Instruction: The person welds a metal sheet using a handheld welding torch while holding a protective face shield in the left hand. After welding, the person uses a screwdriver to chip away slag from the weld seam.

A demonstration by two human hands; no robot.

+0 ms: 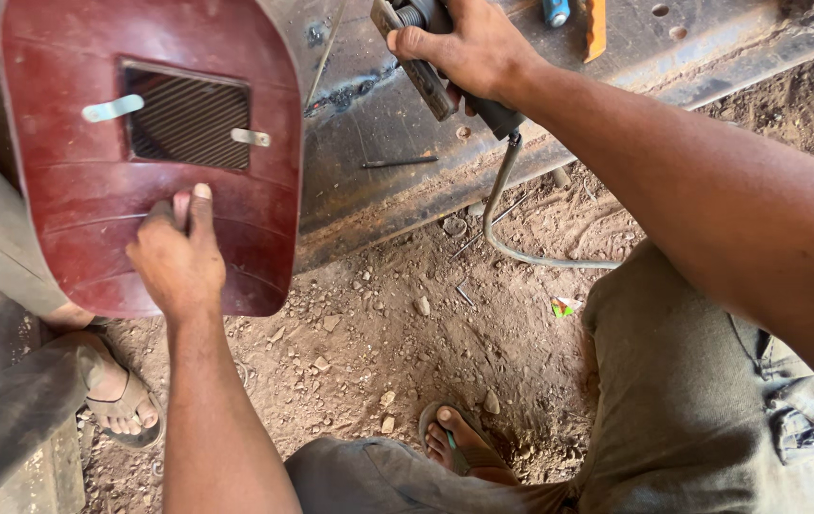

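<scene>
My left hand [176, 257] grips the handle of a dark red hand-held welding shield [83, 181] with a dark rectangular viewing window [188, 116], held up at the left. My right hand [469, 46] is shut on a welding electrode holder [440, 81] at the top centre, pressed close to a grey steel plate [378, 143]. A grey cable [507, 238] runs down from the holder to the dirt. A rough weld seam [350, 93] crosses the plate beside the holder.
A spent electrode rod [399, 162] lies on the plate. Brown dirt ground [397, 333] with small stones lies below. My sandalled foot [459, 443] and grey-trousered knee [683, 381] are at the bottom right. Another sandalled foot [121, 400] is at the left.
</scene>
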